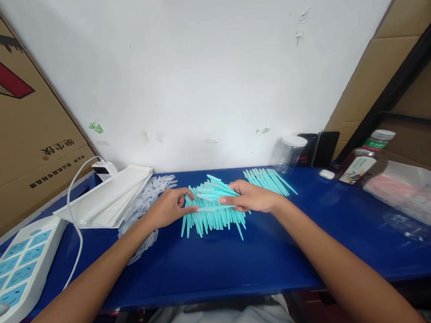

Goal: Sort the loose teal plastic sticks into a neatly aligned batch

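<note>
My right hand [248, 195] is closed round a bunch of slim teal sticks [214, 188] with translucent whitish ends, above a pile of similar sticks [212, 222]. One teal stick [216, 209] lies crosswise below the bunch, reaching from my right hand to my left. At its whitish left end is the thumb tip of my left hand [171, 206]. The left index finger is bent and raised apart from the thumb, and the other left fingers are partly hidden. Beside my left wrist spreads a pile of small clear caps [145, 203].
Behind my right hand lies a row of teal sticks [267, 180]. White bags [105, 198], a cable and a power strip [19, 266] are at the left. A clear jar [291, 154], a phone [325, 148], a bottle [363, 158] and a plastic bag [403, 190] stand or lie at the right.
</note>
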Demonstrator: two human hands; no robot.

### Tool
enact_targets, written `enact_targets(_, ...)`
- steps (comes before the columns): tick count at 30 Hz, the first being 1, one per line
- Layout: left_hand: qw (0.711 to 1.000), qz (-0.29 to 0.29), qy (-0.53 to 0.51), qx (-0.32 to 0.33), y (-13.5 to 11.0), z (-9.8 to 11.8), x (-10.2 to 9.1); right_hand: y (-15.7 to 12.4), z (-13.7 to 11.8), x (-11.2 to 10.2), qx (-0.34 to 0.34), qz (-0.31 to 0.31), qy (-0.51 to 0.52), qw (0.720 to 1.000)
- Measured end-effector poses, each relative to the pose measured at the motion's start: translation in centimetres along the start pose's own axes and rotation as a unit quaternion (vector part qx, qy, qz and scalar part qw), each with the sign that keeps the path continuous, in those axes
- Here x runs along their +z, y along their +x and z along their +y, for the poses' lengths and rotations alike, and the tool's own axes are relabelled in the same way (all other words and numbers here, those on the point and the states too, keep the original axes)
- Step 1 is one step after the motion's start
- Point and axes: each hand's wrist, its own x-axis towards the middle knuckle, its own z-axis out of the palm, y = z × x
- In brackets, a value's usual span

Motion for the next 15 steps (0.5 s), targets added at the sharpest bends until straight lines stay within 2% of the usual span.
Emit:
enact_targets(9, 0.998, -0.054, -0.002, -0.018, -0.13, 0.39, 0.4, 0.08, -0.09, 0.29, 0.009, 0.0, 0.001, 1.0)
enact_targets(15, 0.995, -0.09, -0.046, -0.022, -0.08, 0.46, 0.62, 0.14, 0.25, 0.22, 0.008, -0.001, 0.01, 1.0)
